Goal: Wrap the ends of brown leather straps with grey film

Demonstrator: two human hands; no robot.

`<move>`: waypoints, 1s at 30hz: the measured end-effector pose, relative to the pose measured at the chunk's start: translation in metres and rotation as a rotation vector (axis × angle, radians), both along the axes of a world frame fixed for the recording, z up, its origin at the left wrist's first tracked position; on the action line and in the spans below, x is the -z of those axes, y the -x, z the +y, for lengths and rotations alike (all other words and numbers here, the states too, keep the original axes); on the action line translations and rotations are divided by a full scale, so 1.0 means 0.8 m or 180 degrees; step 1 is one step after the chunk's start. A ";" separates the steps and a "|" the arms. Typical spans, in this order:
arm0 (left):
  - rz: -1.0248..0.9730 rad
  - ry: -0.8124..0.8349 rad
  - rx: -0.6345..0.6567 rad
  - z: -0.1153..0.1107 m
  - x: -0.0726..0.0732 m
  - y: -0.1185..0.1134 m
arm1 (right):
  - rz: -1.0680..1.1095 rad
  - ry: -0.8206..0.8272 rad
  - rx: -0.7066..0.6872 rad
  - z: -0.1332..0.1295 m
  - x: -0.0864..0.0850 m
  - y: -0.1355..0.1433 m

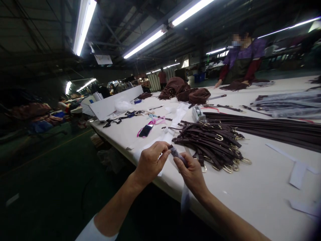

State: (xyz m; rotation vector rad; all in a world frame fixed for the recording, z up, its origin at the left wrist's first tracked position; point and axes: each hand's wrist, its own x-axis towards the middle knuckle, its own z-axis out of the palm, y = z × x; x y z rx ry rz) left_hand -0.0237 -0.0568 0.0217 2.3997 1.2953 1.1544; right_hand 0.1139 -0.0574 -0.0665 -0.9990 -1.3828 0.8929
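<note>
Both hands meet over the near edge of the white table (253,187). A dark strap partly covered in pale wrapping (175,153) runs between them. My left hand (152,160) pinches its upper end with thumb and fingertips. Fingers of my right hand (192,170) are wrapped round the lower part. A pale strip (185,197) hangs down below my right hand. Just beyond my right hand lies a pile of dark brown straps with gold buckles (215,142).
A phone (145,131), a tape dispenser (198,114) and brown bags (175,88) lie farther back. Long dark straps (271,129), wrapped straps (288,103) and white paper pieces (298,174) are at the right. Across the table stands a person (238,67).
</note>
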 end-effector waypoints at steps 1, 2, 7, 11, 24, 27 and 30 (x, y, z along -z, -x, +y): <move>-0.0176 0.0086 -0.0037 0.001 0.001 -0.001 | -0.0012 -0.0065 -0.0026 0.000 0.001 0.000; -0.0434 0.0242 -0.0090 0.002 0.001 -0.002 | -0.0031 -0.0124 -0.0048 0.000 0.001 0.000; -0.1884 0.1089 -0.0137 0.010 0.000 -0.004 | -0.0311 -0.0349 -0.0124 -0.002 0.002 -0.003; -0.2210 0.1429 -0.0053 0.014 0.005 -0.002 | -0.0875 -0.0890 -0.0083 -0.001 0.020 -0.004; 0.1235 0.2200 0.0159 0.030 -0.034 0.012 | -0.2013 -0.1665 -0.0176 0.005 0.057 -0.006; 0.1472 0.3698 0.0643 0.036 -0.019 0.012 | -0.2090 -0.1837 -0.0191 0.007 0.056 -0.001; 0.0596 0.5134 0.1103 0.035 0.008 0.017 | -0.2087 -0.1880 -0.0384 0.009 0.052 0.000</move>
